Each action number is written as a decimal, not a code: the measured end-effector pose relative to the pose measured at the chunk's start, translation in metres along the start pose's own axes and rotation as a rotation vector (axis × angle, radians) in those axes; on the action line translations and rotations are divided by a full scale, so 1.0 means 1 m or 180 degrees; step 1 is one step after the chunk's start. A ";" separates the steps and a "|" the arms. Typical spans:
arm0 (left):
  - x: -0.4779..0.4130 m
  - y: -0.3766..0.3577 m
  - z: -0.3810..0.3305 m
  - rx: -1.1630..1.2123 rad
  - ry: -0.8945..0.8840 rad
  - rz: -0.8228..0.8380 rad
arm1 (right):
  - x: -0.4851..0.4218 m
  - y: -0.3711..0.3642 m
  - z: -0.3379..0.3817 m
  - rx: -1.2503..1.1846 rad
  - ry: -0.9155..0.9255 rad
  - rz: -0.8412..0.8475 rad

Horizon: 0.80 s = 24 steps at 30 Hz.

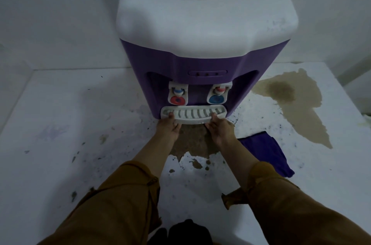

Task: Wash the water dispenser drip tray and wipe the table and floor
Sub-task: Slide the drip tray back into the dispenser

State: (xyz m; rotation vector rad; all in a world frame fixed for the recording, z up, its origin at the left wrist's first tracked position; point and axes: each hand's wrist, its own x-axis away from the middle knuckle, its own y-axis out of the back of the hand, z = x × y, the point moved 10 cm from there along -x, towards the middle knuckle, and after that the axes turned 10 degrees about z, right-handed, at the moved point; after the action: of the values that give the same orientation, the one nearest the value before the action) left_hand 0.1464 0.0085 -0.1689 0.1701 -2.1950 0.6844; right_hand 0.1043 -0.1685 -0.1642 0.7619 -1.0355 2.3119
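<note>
step in hand: looks like pulling the drip tray (193, 116) out of the water dispenser (200, 58). it sits at the foot of the purple front, under the two taps.
left hand (168, 129): pinching the tray's left end, thumb hooked over the rim onto the grille, other fingers tucked under where i can't see them.
right hand (219, 131): same deal on the right end, thumb on top, fingers hidden below.
tray vs fingers: the front lip runs between the two hands, each thumb touching the slats just inside a corner.
how i'd do it: draw it straight toward you and keep it level – there may be water in it, can't tell from here – with an even pull on both ends so it doesn't jam.
watch out: brown puddle (192, 144) on the table (60, 116) right below the wrists, bigger stain (291, 104) off to the right.
for later: purple cloth (267, 154) lies just beside the right forearm.
</note>
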 end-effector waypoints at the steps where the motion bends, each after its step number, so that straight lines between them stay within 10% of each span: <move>1: 0.000 0.000 0.000 -0.0015 -0.0012 -0.0008 | 0.002 0.001 0.001 0.0003 -0.0034 -0.0118; 24: 0.006 -0.005 0.000 0.0080 -0.0224 -0.0180 | 0.012 0.000 0.004 0.0206 -0.0349 -0.0255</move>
State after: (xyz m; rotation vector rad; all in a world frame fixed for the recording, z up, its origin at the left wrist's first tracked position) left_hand 0.1439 0.0053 -0.1621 0.2721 -2.2404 0.6840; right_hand 0.0963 -0.1689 -0.1542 0.9478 -0.9623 2.2663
